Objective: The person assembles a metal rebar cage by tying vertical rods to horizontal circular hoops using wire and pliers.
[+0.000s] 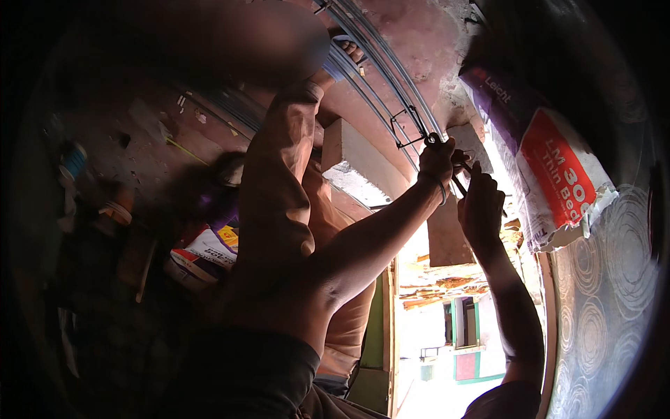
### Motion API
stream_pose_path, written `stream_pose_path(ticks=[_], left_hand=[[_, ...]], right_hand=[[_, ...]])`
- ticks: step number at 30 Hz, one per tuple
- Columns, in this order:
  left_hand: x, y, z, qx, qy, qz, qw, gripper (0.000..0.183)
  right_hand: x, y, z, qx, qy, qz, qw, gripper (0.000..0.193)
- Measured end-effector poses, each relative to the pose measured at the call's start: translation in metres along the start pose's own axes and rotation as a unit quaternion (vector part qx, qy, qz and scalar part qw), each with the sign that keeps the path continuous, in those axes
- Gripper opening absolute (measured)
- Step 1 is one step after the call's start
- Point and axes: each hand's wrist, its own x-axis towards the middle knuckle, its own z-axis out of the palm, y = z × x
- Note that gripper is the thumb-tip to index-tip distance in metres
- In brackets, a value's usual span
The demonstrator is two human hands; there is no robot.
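Long thin steel rods (377, 52) run in a bundle from the top edge toward my hands. Around them sits a square wire stirrup (407, 128). My left hand (437, 159), a band at its wrist, is closed at the near part of the rods, beside a dark ring-shaped end. What its fingers hold is hidden. Just right of it and lower, my right hand (481, 206) is closed round a dark metal tool (458, 184) with a long, slim handle. The tool's working end is hard to make out near my left fingers.
Grey blocks (361, 164) stand under and beside the rods. Trousered legs (279, 181) and a sandalled foot (342, 61) lie left of them. A torn purple-and-red bag (558, 167) leans at right; another bag (209, 253) lies left. Bright daylight enters through a doorway (447, 349).
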Motion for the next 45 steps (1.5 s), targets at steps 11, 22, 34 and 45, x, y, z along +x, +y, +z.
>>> stream_pose_path(ticks=[11,22,34,45], left_hand=[[0.004,-0.014,-0.025,0.068,-0.115,0.247,0.96,0.036],[0.046,-0.032,-0.042,-0.035,-0.068,0.036,0.996,0.043],[0.043,-0.048,-0.033,0.038,-0.159,0.188,0.968,0.018],[0.018,-0.021,0.013,-0.039,0.005,0.108,0.993,0.023]], right_hand=[[0.052,0.036,-0.027,0.721,-0.497,0.228,0.427,0.028],[0.04,0.042,0.0,0.564,-0.47,0.2,0.649,0.037],[0.035,0.062,0.041,0.521,-0.462,0.16,0.7,0.029],[0.036,0.037,0.004,-0.046,-0.061,-0.049,0.996,0.06]])
